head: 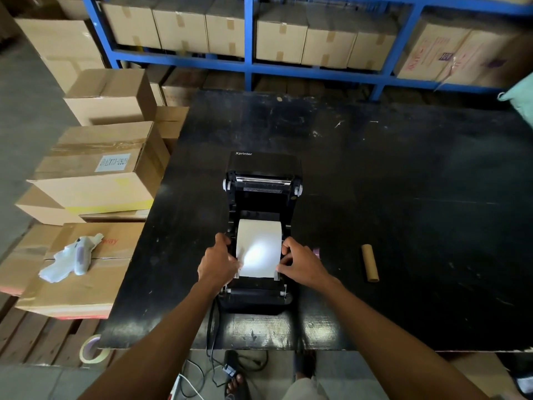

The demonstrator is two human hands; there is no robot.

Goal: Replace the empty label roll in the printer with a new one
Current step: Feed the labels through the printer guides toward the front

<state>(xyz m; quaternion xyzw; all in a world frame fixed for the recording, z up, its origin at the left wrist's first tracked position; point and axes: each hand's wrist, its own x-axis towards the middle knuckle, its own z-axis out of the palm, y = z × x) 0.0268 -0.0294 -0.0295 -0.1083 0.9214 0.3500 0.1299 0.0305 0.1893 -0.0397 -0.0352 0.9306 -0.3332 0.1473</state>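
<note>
A black label printer (261,301) stands on the black table (403,197) with its lid tilted back and open. A white label roll (259,249) lies in its bay, with the paper pulled toward the front. My left hand (218,262) pinches the paper's left edge by the side guide. My right hand (300,262) pinches the right edge in the same way. An empty brown cardboard core (369,263) lies on the table to the right of the printer.
Cardboard boxes (101,168) are stacked left of the table, one with a crumpled white cloth (69,259) on it. A tape roll (93,349) lies on the pallet below. Blue shelving (251,66) with boxes stands behind. Cables (213,336) hang from the table's front edge.
</note>
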